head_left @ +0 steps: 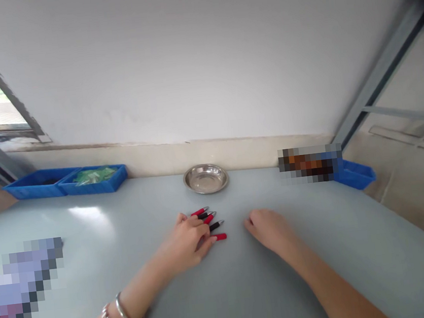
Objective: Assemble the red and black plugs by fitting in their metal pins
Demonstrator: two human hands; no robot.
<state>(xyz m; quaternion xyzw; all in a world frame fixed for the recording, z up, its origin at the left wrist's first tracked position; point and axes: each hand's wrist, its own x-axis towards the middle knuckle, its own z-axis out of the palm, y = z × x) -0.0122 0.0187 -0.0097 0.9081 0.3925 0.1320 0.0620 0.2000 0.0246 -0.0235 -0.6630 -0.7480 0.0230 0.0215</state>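
Note:
Several red and black pens (216, 225) lie side by side on the grey table, their silver tips pointing right. My left hand (190, 238) is closed over them with curled fingers, and it hides their left parts. At the near end of the row, a red piece (221, 237) shows beside my left thumb. To the right, apart from the pens, my right hand (267, 226) is closed and rests at the tabletop. Its fingertips are turned away, so anything inside it is hidden.
A shallow round metal dish (206, 188) stands behind the pens near the wall. Two blue bins (96, 187) sit at the back left, one holding green packets (95, 175). Another blue bin (355, 176) is at the back right, beside a blurred patch. Something blurred covers the left edge.

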